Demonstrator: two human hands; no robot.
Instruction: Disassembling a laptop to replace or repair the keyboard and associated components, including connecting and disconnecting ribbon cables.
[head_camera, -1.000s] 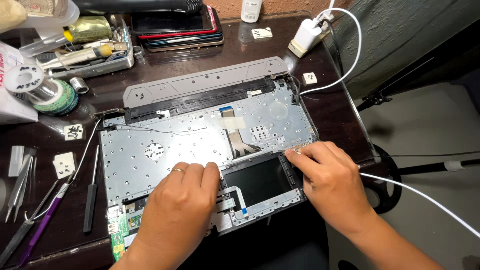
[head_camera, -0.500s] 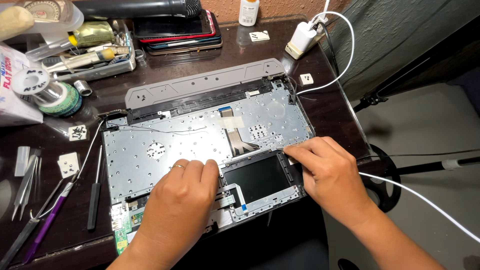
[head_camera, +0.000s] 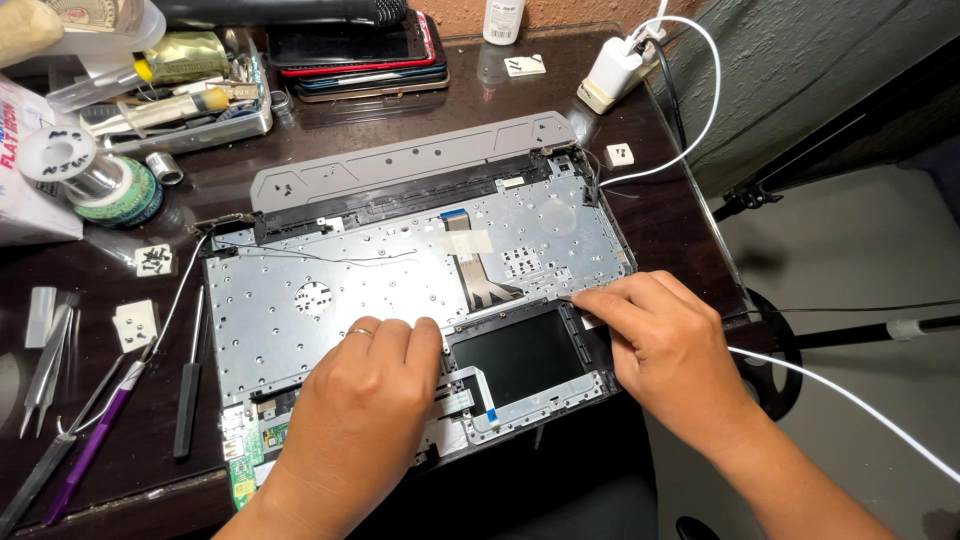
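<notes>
i see the opened laptop chassis (head_camera: 400, 290) lying on the dark tabletop (head_camera: 330, 130). my left hand (head_camera: 370, 400) lies flat and open beside the black touchpad (head_camera: 520, 355); my right hand (head_camera: 665, 345) presses loosely curled fingertips (head_camera: 585, 297) at the touchpad's upper corner, gripping nothing.

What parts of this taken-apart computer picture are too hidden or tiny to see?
Head view, the only one:
- Left hand covers the metal laptop panel beneath its palm.
- Right hand hides its own fingertips' grip at the black touchpad frame.
- Green circuit board: its lower end is cut off by the table edge and wrist.
- Tiny screws on the white square: too small to count.
</notes>
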